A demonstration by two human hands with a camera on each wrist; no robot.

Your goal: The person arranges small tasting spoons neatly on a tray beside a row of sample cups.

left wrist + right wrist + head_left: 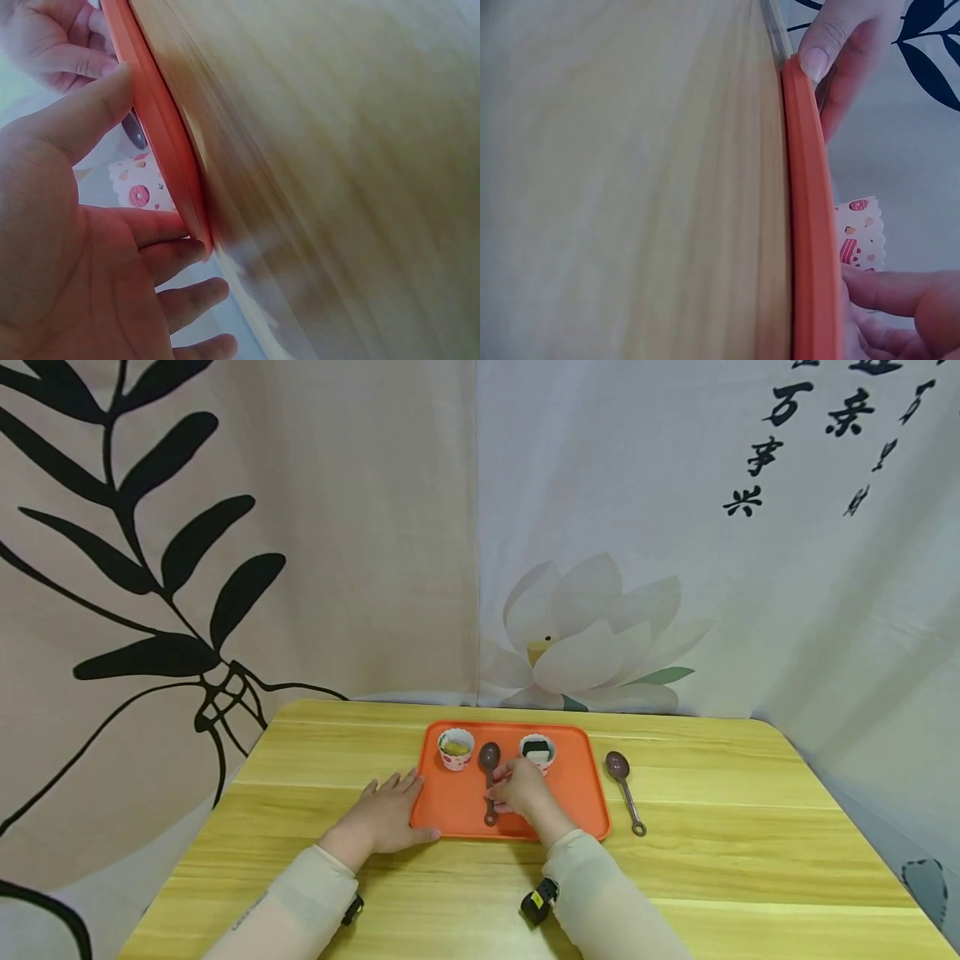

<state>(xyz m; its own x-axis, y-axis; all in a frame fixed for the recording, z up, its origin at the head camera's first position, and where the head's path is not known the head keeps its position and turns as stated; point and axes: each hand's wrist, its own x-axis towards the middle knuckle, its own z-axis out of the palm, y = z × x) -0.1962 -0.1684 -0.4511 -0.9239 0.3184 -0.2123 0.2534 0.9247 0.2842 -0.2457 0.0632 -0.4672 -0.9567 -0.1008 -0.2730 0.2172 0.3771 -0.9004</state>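
On an orange tray lies a brown spoon, bowl toward the far side. My right hand is over the tray, its fingertips pinching the spoon's handle, partly hiding it. My left hand rests against the tray's near left corner with fingers fairly straight. In the left wrist view, the left thumb touches the tray's edge. A patterned paper cup with yellowish contents sits left of the spoon. Another paper cup, holding a black and white piece, stands just beyond my right hand.
A second brown spoon lies on the wooden table, right of the tray. Behind the table's far edge hangs a printed curtain with leaves, a lotus and dark characters.
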